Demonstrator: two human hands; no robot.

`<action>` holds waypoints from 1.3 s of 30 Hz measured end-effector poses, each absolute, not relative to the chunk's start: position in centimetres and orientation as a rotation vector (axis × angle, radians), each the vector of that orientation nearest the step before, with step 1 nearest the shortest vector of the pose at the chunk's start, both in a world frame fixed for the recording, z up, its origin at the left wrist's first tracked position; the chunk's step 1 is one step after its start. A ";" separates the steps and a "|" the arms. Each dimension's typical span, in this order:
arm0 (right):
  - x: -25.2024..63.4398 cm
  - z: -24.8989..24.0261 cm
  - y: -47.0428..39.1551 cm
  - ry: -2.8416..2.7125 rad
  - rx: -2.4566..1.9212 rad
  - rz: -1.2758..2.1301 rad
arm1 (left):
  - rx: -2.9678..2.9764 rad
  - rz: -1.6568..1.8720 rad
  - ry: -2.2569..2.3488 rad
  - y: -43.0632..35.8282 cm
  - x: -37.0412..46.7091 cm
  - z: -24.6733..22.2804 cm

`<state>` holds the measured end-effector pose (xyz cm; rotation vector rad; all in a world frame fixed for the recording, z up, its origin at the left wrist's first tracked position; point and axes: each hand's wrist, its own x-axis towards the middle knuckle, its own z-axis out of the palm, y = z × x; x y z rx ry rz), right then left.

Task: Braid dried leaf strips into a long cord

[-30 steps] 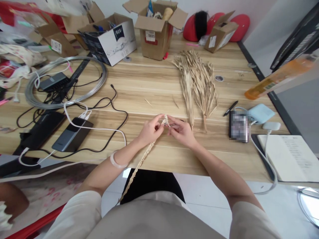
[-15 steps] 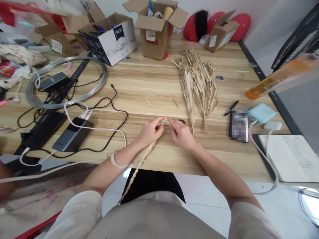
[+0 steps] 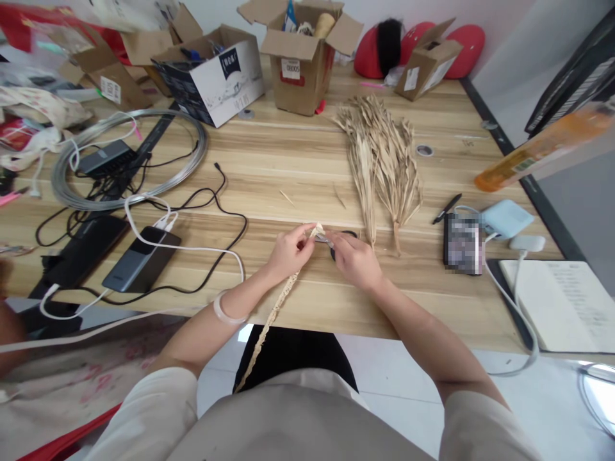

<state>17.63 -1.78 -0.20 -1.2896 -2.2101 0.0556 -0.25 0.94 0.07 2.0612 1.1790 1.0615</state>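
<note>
My left hand point(image 3: 289, 253) pinches the upper end of a pale braided strip point(image 3: 275, 308), which hangs down over the table edge toward my lap. Just to its right, my right hand point(image 3: 354, 259) has its fingers closed close to the strip's tip; what they hold is too small to make out. Partly hidden under the right fingers are scissors point(image 3: 351, 233) with black handles. A bundle of dried leaves point(image 3: 379, 160) lies beyond my right hand, its stems pointing toward me.
Power banks point(image 3: 139, 259), cables and a wire coil point(image 3: 199, 153) lie on the left. Cardboard boxes point(image 3: 300, 80) line the back. On the right are a pen point(image 3: 446, 209), a light blue case point(image 3: 507, 218), an open notebook point(image 3: 567, 304) and an orange bottle point(image 3: 533, 153).
My right hand has moved slightly right, away from the left fingertips. More of the scissors' black handles and of the strip's tip shows. My left hand stays almost still.
</note>
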 end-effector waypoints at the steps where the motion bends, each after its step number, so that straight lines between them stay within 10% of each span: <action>1: 17.7 -0.2 -1.8 -2.206 -1.278 0.029 | 2.053 1.068 1.185 0.9 -0.2 0.1; 20: 17.2 0.4 -2.8 -2.236 -1.159 -0.178 | 1.976 1.071 1.211 1.1 -0.2 -0.2; 29: 19.3 2.7 -1.6 -1.901 -1.016 0.484 | 1.856 1.030 1.109 0.9 -0.3 -0.5; 39: 18.8 0.3 -1.0 -2.196 -0.859 -0.002 | 1.887 0.956 1.066 -0.2 0.3 -0.1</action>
